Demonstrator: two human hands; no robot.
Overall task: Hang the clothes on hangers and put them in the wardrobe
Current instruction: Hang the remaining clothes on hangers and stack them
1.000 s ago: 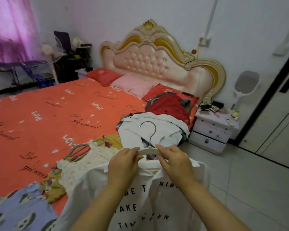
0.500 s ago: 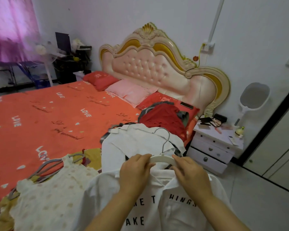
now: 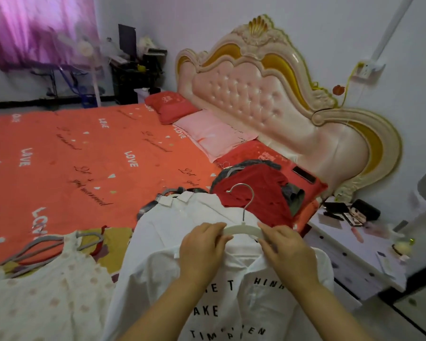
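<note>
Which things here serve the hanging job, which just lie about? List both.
Job: left hand, right hand, white hanger, lettered shirt, plain white shirt, red garment, dotted top, grey hangers.
Lying about: pink pillow, phone, fan, nightstand.

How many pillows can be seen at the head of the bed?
3. A red pillow lies farthest, a pink pillow in the middle, and a second red pillow nearest, partly covered by a pile of clothes. More may be hidden under that pile.
</note>
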